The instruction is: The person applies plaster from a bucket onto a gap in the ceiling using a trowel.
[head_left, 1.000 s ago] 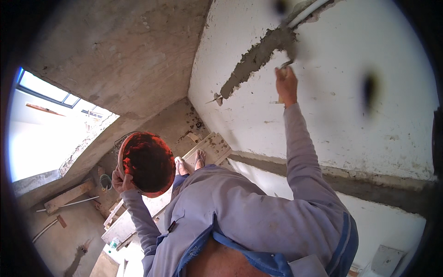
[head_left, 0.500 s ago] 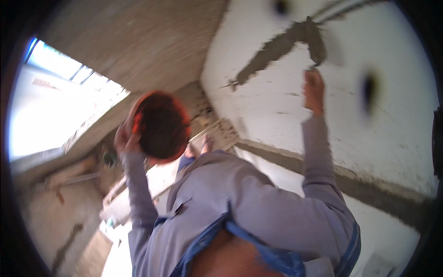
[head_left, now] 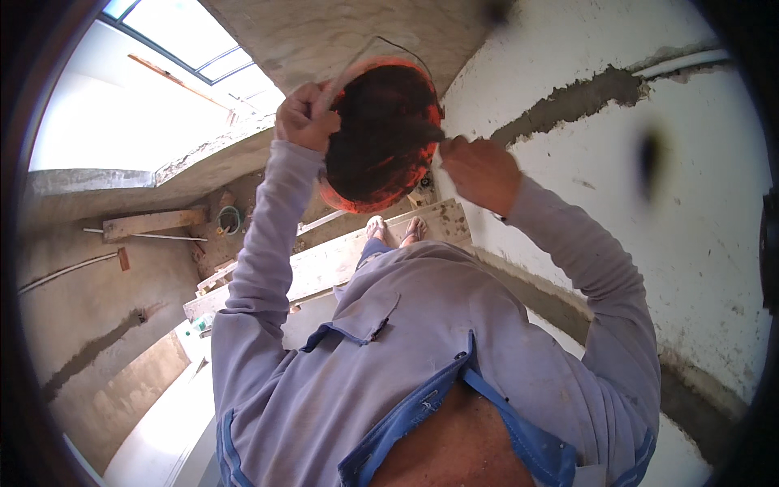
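An orange bucket (head_left: 369,183) with a dark interior hangs high in front of me, its mouth toward the camera and its wire handle raised. My left hand (head_left: 307,118) is closed on the bucket's left rim. My right hand (head_left: 479,170) grips a trowel at the bucket's right side; the dark, smeared blade (head_left: 410,131) is inside the bucket, hard to make out. Behind them, a rough grey mortar strip (head_left: 576,101) runs across the white wall (head_left: 682,138) up to a white pipe (head_left: 682,61).
My feet stand on a plank platform (head_left: 438,219). At the left are a bright opening (head_left: 138,105) with a dark frame, a timber piece (head_left: 154,223), a small bucket (head_left: 228,219) on the floor and thin pipes (head_left: 69,272). A lower grey band (head_left: 535,292) crosses the wall.
My right hand and trowel have left the mortar strip on the wall and moved leftward to the bucket. The bucket and my left hand have risen in view; the camera's view has shifted too.
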Demonstrator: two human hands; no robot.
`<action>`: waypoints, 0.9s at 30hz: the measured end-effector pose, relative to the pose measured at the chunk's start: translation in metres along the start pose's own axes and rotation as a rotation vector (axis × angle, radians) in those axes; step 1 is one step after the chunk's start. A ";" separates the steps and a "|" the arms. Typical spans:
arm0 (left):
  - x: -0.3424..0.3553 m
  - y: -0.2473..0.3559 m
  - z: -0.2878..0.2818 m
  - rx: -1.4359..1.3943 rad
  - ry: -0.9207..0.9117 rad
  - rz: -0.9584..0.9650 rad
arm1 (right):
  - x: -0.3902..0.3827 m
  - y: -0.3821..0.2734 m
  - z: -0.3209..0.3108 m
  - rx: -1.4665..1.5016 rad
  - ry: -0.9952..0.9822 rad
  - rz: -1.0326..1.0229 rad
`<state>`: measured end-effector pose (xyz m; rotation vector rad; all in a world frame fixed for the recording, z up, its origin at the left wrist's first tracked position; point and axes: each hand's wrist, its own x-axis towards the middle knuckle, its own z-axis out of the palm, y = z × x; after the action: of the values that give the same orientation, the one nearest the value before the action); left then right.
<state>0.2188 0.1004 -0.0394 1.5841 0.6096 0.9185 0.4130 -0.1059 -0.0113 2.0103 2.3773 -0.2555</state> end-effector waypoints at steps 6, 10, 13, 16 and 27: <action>-0.016 0.007 -0.006 0.192 0.103 0.025 | 0.009 -0.047 -0.003 0.129 -0.197 0.024; -0.031 -0.013 -0.024 0.048 0.155 0.036 | 0.010 -0.037 -0.038 0.168 -0.328 0.114; -0.028 0.002 -0.015 0.051 0.154 0.063 | 0.022 -0.015 -0.035 0.505 -0.456 0.125; -0.020 0.005 -0.013 0.121 0.127 0.090 | 0.023 0.005 -0.009 0.468 -0.433 -0.146; -0.013 0.008 0.002 0.210 0.036 0.077 | 0.020 0.012 -0.028 0.029 -0.467 0.148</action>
<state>0.2128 0.0874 -0.0347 1.7920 0.6930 0.9668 0.4236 -0.0810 0.0131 1.8672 1.9422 -0.6733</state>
